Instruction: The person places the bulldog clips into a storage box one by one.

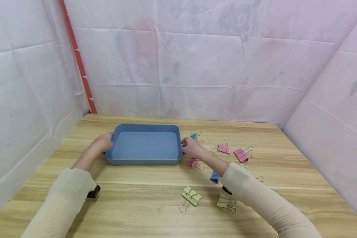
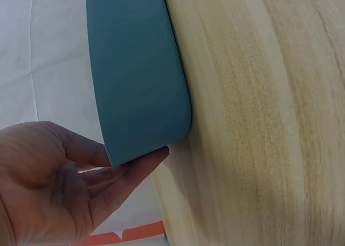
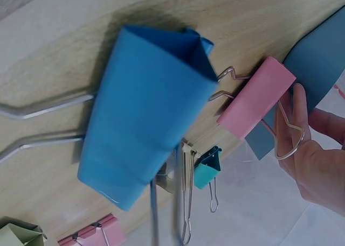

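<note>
A shallow blue-grey rectangular tray [image 1: 145, 162] sits on the wooden table, between both hands. My left hand [image 1: 103, 142] grips its left end, fingers along the outer wall; in the left wrist view the thumb of this hand [image 2: 48, 181] is at the rim. On the opposite end, my right hand [image 1: 191, 147] holds the tray by its right wall. The right wrist view shows those fingers [image 3: 297, 103] against the tray's side [image 3: 318, 57], with the thumb partly cut off by the frame. A pink binder clip [image 1: 192, 162] lies just below the right hand.
Several binder clips lie right of the tray: a teal one [image 1: 193, 136], pink ones [image 1: 224, 148] [image 1: 241, 154], a blue one [image 1: 215, 177] under the right forearm, and yellow-green ones [image 1: 191, 196] [image 1: 223, 201] nearer the front. Pale patterned cloth [image 1: 196, 66] surrounds the table [image 1: 142, 205].
</note>
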A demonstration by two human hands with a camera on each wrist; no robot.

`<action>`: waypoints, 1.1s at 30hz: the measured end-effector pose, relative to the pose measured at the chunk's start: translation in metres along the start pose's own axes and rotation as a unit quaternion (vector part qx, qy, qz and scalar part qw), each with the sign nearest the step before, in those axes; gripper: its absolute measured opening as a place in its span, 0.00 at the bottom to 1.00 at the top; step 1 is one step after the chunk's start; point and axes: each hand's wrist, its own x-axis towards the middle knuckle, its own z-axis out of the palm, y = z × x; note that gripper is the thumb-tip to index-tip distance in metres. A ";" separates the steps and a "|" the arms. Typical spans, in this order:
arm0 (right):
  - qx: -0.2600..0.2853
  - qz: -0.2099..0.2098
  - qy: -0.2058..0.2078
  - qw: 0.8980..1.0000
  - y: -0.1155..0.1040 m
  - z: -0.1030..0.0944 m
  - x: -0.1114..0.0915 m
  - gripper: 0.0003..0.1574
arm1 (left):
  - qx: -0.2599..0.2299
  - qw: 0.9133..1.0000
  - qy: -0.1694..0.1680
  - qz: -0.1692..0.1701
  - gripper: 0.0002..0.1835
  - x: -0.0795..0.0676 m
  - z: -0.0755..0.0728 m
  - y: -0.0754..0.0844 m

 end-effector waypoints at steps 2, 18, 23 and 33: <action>0.006 0.005 0.000 1.000 0.000 0.000 0.000 0.18 | -0.005 1.000 -0.004 0.001 0.27 0.000 0.000 0.000; 0.011 0.003 -0.001 1.000 -0.003 0.000 -0.004 0.18 | 0.228 0.953 0.189 0.071 0.20 0.011 0.017 -0.027; 0.023 0.005 -0.005 1.000 -0.001 -0.001 -0.003 0.18 | 0.243 0.946 0.202 0.076 0.21 0.015 0.019 -0.032; 0.030 0.002 -0.019 0.999 0.000 -0.005 -0.004 0.20 | 0.229 0.955 0.180 0.063 0.23 0.016 0.020 -0.034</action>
